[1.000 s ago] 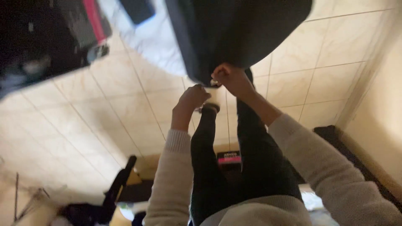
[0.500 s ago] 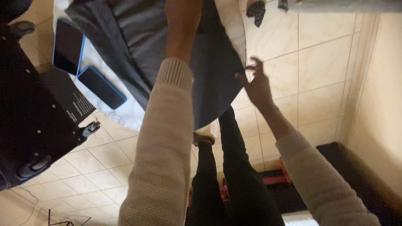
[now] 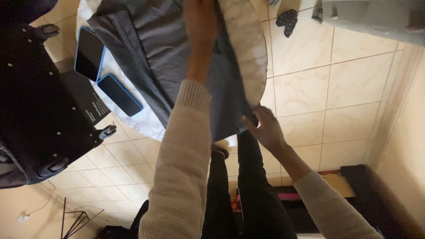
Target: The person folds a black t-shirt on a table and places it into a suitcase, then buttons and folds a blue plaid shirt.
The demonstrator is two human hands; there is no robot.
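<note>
The left hand [image 3: 201, 13] is cut off by the top edge. The right hand's fingertips [image 3: 251, 120] are hidden under the grey cloth [image 3: 155, 40]. The black suitcase [image 3: 31, 102] is cropped at left.

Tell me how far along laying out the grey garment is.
Done: the grey garment lies spread on the round marble table beside two phones. In hand: the left hand presses its middle; the right hand pinches the hem. Left: creases remain.

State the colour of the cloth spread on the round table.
Dark grey cloth, plain; head view.
</note>
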